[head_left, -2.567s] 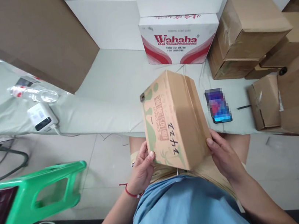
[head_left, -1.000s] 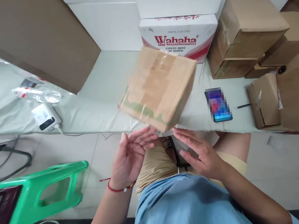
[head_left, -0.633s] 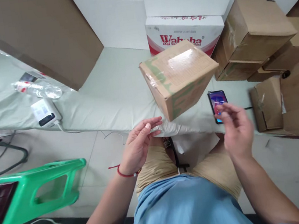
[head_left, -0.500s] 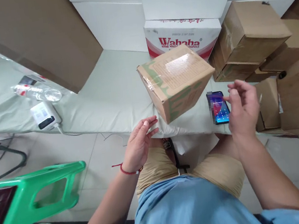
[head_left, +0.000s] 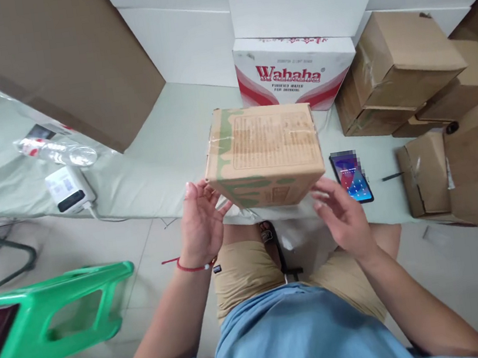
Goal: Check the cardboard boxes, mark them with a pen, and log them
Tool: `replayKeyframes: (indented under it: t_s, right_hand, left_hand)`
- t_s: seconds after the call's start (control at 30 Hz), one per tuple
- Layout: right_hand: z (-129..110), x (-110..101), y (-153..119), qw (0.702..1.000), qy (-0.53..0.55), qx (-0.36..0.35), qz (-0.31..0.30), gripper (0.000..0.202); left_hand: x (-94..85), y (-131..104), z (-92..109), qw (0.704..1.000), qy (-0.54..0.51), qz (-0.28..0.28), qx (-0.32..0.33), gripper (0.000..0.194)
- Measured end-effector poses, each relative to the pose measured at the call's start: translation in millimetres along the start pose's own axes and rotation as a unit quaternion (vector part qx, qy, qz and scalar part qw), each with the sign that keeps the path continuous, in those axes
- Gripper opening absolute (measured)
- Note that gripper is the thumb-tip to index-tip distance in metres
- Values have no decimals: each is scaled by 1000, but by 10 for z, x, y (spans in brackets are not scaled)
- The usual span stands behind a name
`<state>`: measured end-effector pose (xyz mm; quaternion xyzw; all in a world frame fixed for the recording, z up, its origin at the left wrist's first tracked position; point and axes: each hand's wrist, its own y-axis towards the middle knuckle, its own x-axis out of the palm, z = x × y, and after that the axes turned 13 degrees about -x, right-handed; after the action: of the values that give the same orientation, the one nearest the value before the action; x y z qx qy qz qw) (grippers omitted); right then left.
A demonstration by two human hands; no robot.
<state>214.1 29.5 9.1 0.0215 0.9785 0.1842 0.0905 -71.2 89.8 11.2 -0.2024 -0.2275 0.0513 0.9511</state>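
A taped brown cardboard box [head_left: 267, 145] with green printing stands on the cloth-covered table, one flat side toward me. My left hand [head_left: 202, 217], a red string bracelet at its wrist, is at the box's near left corner, palm turned up and fingers apart. At the near right corner is my right hand [head_left: 342, 215], its fingers loosely curled and spread, fingertips close to the lower edge. Whether either hand presses on the cardboard I cannot tell. A lit phone [head_left: 351, 178] lies right of the box, and a thin dark stick [head_left: 393, 176] lies beyond it.
Behind stands a white and red Wahaha carton [head_left: 295, 73]. Several brown boxes [head_left: 416, 47] are stacked at right. Leftward are a large brown panel [head_left: 71, 60], a plastic bottle [head_left: 57, 152] and a white device [head_left: 70, 189] with a cable. A green stool [head_left: 76, 285] stands on the floor.
The box has turned from corner-on to face me squarely. My right hand has moved left from beside the phone to the box, uncovering the dark stick. My left hand has shifted slightly left.
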Motion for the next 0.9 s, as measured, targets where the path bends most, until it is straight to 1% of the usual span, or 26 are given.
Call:
replayKeyframes:
  t_s: [0.07,0.1,0.17,0.27,0.33,0.4,0.47,0.5,0.53,0.6,0.67,0.7,0.73,0.8,0.9]
  right_hand:
    - [23,-27,-231,998,32,50,-12,30]
    - [31,-49,-290,996,46,72,-5,31]
    - [29,-93,-285,993,68,93,28,38]
    - [-40,-108,-50,993,69,60,73,54]
    - [-130,-63,161,996,33,23,74,63]
    - [-239,11,337,998,-28,-9,64,69]
    - [-346,84,426,995,-79,-30,57,72]
    - [-396,110,428,994,-90,-31,57,72]
    - [-442,127,399,994,-92,-28,59,71]
    - [-526,137,251,994,-88,-21,67,67]
    - [-600,134,18,993,-95,-33,65,66]
    - [-632,136,-110,992,-103,-49,56,69]
    - [-658,144,-231,991,-110,-71,39,74]
    - [-683,178,-422,984,-116,-135,-17,85]
    - [-637,239,-526,957,-108,-253,-97,88]
  left_hand:
    - [-87,43,-20,1000,11,5,-21,49]
    - [-120,56,-39,999,21,8,-36,46]
    - [-156,60,-86,997,42,13,-61,43]
    - [-134,10,-157,995,74,7,-68,44]
    - [-98,-51,-202,993,103,-1,-60,45]
    - [-76,-115,-249,990,129,-8,-51,48]
    - [-85,-172,-294,990,132,-14,-51,47]
    - [-100,-196,-310,991,119,-16,-57,47]
    - [-121,-217,-317,993,99,-20,-68,46]
    - [-170,-254,-293,995,49,-20,-88,46]
    - [-222,-290,-210,995,8,-11,-94,45]
    - [-248,-309,-150,996,-7,-7,-94,44]
    - [-275,-329,-84,995,-20,-7,-95,46]
    - [-332,-372,46,991,-45,-32,-119,53]
    - [-407,-438,161,980,-78,-84,-164,64]
